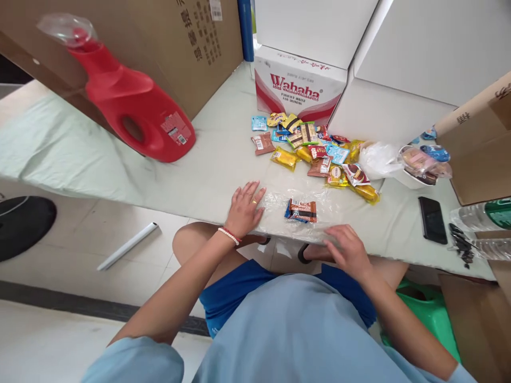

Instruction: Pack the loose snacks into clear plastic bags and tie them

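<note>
Head view, Wahaha carton [299, 85]: red "Wahaha®", below it "PURIFIED WATER FOR DRINKING".
Brown carton [159, 58]: dark Chinese characters, barcode label.
Brown packet [305, 211]: dark band, pale print too small to read; lies between your hands on crinkled clear film [331, 199], blue packet [288, 211] poking out beneath.
Your left hand [244, 210]: fingers extended, slightly spread, at film's left side.
Your right hand [348, 249]: fingers half-curled at film's near-right edge; can't tell if pinching.
Snack pile [308, 133]: mixed wrappers, beyond film.

Blue pkt [287, 211] mostly under brown pkt [306, 210], btls [470, 217] partly off R edge.
</note>
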`<state>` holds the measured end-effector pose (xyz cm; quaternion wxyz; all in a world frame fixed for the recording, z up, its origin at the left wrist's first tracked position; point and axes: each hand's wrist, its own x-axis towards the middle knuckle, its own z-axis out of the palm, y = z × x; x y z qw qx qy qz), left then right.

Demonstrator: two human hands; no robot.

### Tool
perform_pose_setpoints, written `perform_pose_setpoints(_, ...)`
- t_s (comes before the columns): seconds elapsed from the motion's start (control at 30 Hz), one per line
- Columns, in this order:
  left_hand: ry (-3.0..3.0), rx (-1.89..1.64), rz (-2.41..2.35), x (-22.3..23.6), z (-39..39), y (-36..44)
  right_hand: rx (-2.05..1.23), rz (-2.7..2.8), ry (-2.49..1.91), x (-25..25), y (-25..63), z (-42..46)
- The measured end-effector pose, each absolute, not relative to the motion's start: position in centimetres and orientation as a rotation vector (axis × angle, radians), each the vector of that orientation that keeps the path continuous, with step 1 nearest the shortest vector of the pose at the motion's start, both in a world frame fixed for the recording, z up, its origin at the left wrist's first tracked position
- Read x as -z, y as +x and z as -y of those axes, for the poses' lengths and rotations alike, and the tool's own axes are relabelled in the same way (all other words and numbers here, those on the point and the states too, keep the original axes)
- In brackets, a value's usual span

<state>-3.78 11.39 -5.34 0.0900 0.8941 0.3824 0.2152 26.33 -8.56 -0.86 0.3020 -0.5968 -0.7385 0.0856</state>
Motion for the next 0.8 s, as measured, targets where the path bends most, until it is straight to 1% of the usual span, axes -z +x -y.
perform_pose_setpoints(0.1,2.767,-0.671,-0.831,5.4,-9.3,-5.4,-0.156,2.083,-1.614,3.7,25.4,11.0)
perform_pose_setpoints(0.2,2.789,-0.478,-0.513,6.0,-7.8,-7.1,-0.135,2.176,-1.735,7.0,24.7,11.5)
perform_pose_setpoints(0.3,2.75,-0.357,-0.507,6.5,-7.5,-8.0,-0.14,2.131,-1.817,8.7,24.8,10.6)
perform_pose_setpoints(0.37,2.694,-0.377,-0.57,6.6,-7.8,-8.1,-0.162,2.076,-1.798,8.3,25.0,9.9)
perform_pose_setpoints(0.47,2.559,-0.449,-0.639,5.8,-8.3,-7.5,-0.327,1.996,-1.689,6.1,25.3,8.9)
perform_pose_setpoints(0.63,2.298,-0.488,-0.696,3.1,-9.6,-5.5,-0.632,1.679,-1.573,1.7,25.8,7.0)
perform_pose_setpoints(0.8,1.992,-0.537,-0.804,0.1,-12.7,-2.1,-0.867,1.303,-1.634,0.4,26.0,3.9)
